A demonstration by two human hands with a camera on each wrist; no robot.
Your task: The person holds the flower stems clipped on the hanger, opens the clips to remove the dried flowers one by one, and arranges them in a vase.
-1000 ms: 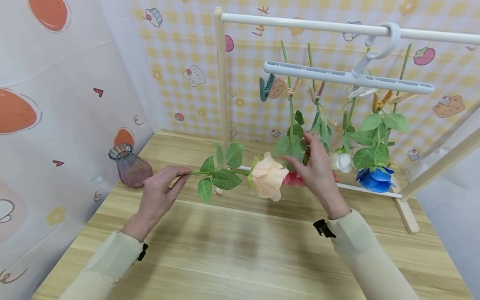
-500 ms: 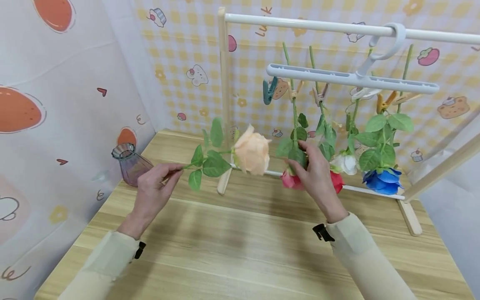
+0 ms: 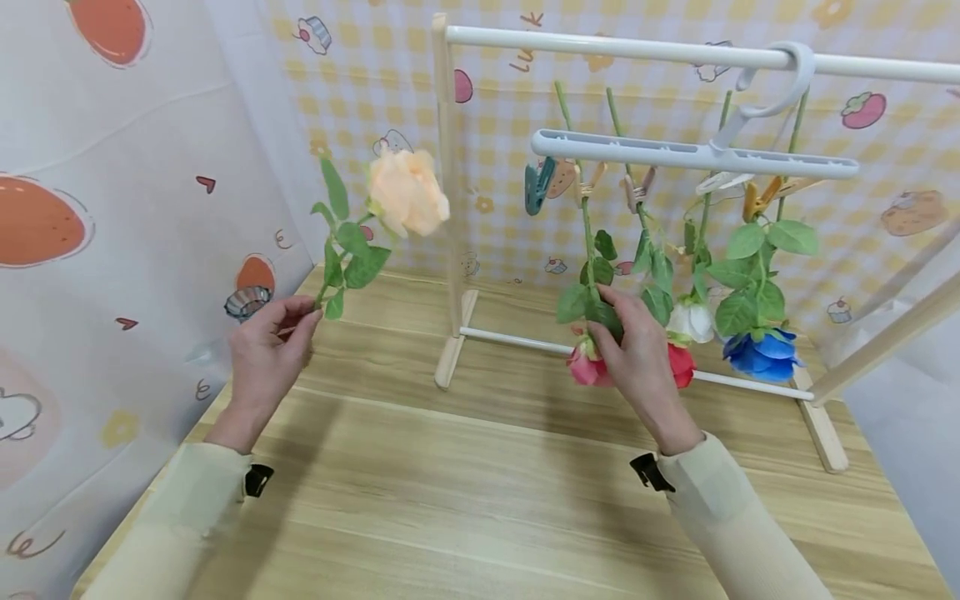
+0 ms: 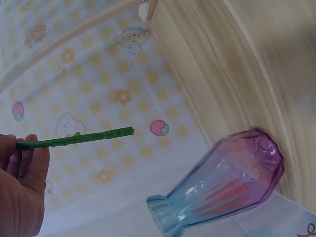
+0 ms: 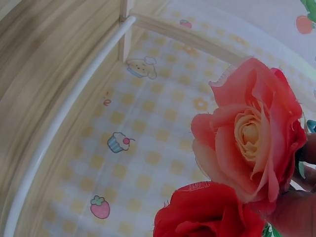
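My left hand (image 3: pixel 262 362) pinches the stem of a peach rose (image 3: pixel 408 192) between thumb and fingers, bloom up and tilted right. In the left wrist view the bare stem end (image 4: pixel 98 136) points toward the side of the glass vase (image 4: pixel 222 185), apart from it. The left hand hides most of the vase in the head view. With thumb and fingers, my right hand (image 3: pixel 641 362) holds the stem and leaves of a pink rose (image 5: pixel 249 133) just above its bloom. That rose hangs upside down from a clothespin (image 3: pixel 587 185) on the grey hanger (image 3: pixel 637 148).
A red rose (image 3: pixel 681 365), a white rose (image 3: pixel 692 321) and a blue rose (image 3: pixel 762 354) also hang head down. A teal clothespin (image 3: pixel 537 185) on the hanger holds nothing. The rack's white lower bar (image 3: pixel 517 341) crosses above the wooden table (image 3: pixel 465 500).
My left hand has carried the peach rose left toward the vase and turned its bloom upward. My right hand has closed its fingers on the pink rose's stem.
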